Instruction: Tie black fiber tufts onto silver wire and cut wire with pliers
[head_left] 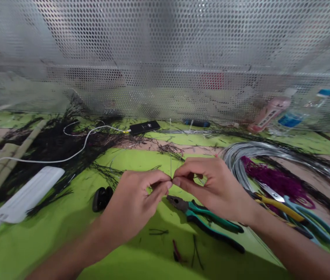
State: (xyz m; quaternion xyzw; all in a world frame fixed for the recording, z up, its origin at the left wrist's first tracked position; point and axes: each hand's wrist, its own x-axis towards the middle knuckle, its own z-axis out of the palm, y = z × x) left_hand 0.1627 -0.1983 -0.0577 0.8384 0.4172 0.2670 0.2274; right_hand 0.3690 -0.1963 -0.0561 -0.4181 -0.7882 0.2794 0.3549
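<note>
A thin, pale wire (171, 167) rises upright from between my two hands, which meet fingertip to fingertip above the green tabletop. My left hand (132, 204) is closed in a pinch of thumb and forefinger at its lower end. From the other side my right hand (214, 188) pinches at the same spot, with a dark strand showing under its curled fingers. What exactly lies between the fingertips is too small to make out. Just below lie pliers (179, 203) with teal and black handles, partly behind my right hand. Short dark strand scraps (196, 252) lie nearer to me.
A perforated metal sheet (153, 58) stands across the back. On the left are black strands (65, 144), a white power bank (30, 194) and a phone (144, 127) on a cable. On the right are coiled wire (237, 163), purple thread (278, 181), scissors (322, 221) and bottles (291, 118).
</note>
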